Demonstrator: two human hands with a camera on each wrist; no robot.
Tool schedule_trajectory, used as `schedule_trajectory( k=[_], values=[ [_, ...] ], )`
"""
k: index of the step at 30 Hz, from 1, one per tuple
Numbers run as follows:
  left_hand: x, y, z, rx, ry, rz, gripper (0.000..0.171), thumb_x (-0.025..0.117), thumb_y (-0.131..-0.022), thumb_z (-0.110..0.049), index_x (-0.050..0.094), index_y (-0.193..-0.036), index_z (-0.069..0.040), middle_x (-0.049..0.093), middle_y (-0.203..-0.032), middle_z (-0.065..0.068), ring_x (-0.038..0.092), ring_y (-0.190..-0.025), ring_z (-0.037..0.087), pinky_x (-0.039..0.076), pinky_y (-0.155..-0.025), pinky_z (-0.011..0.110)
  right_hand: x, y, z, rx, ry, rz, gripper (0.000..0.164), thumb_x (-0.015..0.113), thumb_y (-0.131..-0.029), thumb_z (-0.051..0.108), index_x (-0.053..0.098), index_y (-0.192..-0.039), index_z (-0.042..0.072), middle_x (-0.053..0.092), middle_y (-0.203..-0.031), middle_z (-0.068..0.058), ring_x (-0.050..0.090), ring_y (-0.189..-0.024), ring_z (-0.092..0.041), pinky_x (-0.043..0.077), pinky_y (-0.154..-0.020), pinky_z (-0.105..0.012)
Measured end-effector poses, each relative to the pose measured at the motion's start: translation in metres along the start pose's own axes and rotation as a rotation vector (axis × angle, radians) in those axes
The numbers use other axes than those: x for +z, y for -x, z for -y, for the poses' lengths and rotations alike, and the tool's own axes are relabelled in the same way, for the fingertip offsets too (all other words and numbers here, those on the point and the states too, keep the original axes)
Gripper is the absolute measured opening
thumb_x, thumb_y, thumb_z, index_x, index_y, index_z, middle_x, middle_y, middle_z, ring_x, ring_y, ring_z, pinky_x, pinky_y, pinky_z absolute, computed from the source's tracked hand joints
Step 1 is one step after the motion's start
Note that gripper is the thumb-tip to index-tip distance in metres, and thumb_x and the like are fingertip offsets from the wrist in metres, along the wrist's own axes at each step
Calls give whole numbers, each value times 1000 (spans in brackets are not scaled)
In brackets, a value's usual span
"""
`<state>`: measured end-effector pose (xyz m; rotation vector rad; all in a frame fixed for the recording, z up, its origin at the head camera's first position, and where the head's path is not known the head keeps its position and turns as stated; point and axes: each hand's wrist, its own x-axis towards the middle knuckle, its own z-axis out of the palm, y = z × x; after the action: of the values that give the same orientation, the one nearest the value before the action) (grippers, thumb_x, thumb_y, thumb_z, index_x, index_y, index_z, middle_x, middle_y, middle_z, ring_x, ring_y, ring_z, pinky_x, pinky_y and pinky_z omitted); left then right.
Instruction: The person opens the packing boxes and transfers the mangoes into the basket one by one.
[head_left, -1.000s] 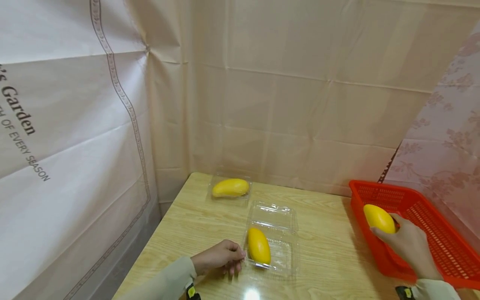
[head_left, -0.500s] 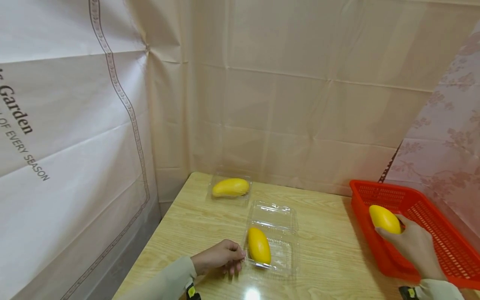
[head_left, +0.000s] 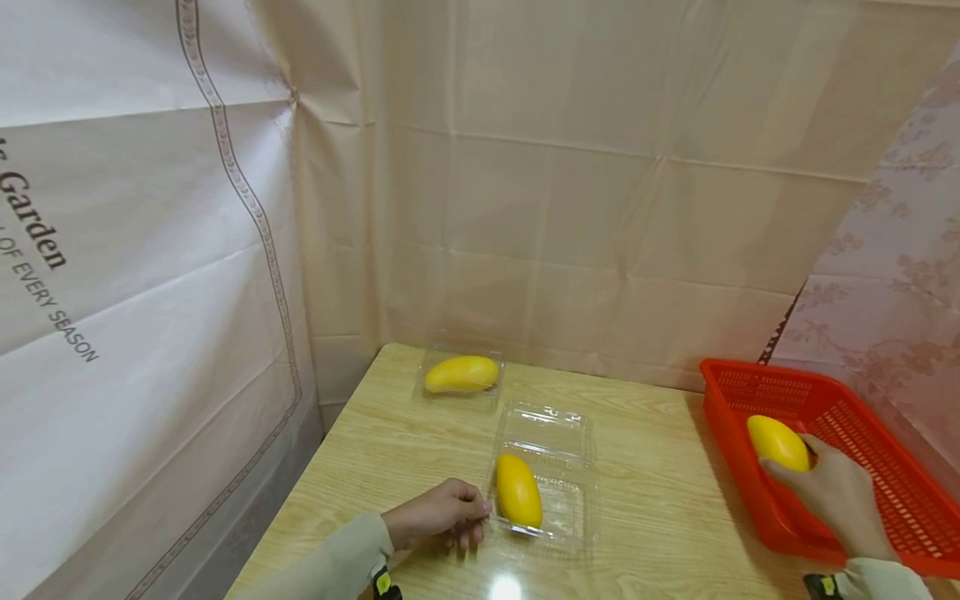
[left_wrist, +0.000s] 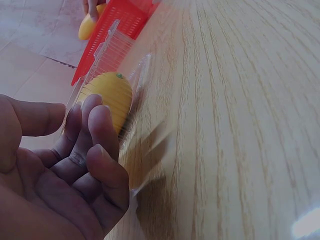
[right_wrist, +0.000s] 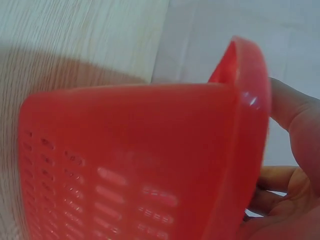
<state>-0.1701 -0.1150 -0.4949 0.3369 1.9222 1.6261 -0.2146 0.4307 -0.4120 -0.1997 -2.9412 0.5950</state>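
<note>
My right hand [head_left: 838, 498] grips a yellow mango [head_left: 777, 443] above the red plastic basket [head_left: 750, 498] on the right. In the right wrist view the basket's slotted wall [right_wrist: 125, 125] blocks sight of that mango, and only part of the hand [right_wrist: 300, 145] shows beside the rim. My left hand [head_left: 442, 512] pinches the near left corner of a clear plastic clamshell box [head_left: 564, 504]. The box's lid [head_left: 546, 432] lies folded back, and another mango [head_left: 517, 492] rests in its left half. Thumb and fingers [left_wrist: 47, 117] meet at the box's edge in the left wrist view.
At the table's far left corner sits a second clear box [head_left: 497, 396] with a mango [head_left: 461, 375] in it. Cloth sheets [head_left: 570, 208] hang behind the wooden table [head_left: 652, 492] and along its sides. A bright reflection lies near the front edge.
My right hand has moved a little to the right with the mango, further over the basket. The left hand and the box have stayed in place.
</note>
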Motion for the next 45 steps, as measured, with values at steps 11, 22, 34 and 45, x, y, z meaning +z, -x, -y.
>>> schedule_trajectory(
  k=[11, 22, 34, 45],
  values=[
    [-1, 0, 1, 4, 3, 2, 29, 54, -108, -19, 66, -100, 6, 68, -78, 5, 57, -58, 10, 39, -49, 21, 2, -5, -14, 50, 14, 78, 98, 72, -90, 56, 39, -137, -23, 53, -119, -43, 54, -85, -39, 44, -66, -43],
    [-1, 0, 0, 13, 7, 1, 29, 55, -107, -19, 66, -99, 8, 68, -77, 5, 57, -57, 9, 39, -47, 20, 7, -8, -22, 110, 26, 100, 95, 73, -91, 51, 37, -136, -24, 49, -122, -46, 52, -91, -46, 44, -78, -57],
    [-2, 0, 1, 13, -3, 6, 32, 54, -108, -20, 66, -100, 9, 69, -78, 5, 57, -58, 10, 39, -49, 21, 11, -12, -32, 128, 44, 83, 94, 77, -89, 48, 38, -133, -26, 51, -117, -45, 52, -88, -43, 45, -75, -53],
    [-2, -1, 2, 9, 6, 14, 32, 55, -108, -19, 65, -100, 10, 68, -77, 4, 56, -57, 9, 39, -48, 20, 12, -15, -45, 159, 59, 119, 93, 78, -87, 47, 40, -128, -28, 54, -110, -43, 52, -86, -41, 44, -77, -54]
  ],
)
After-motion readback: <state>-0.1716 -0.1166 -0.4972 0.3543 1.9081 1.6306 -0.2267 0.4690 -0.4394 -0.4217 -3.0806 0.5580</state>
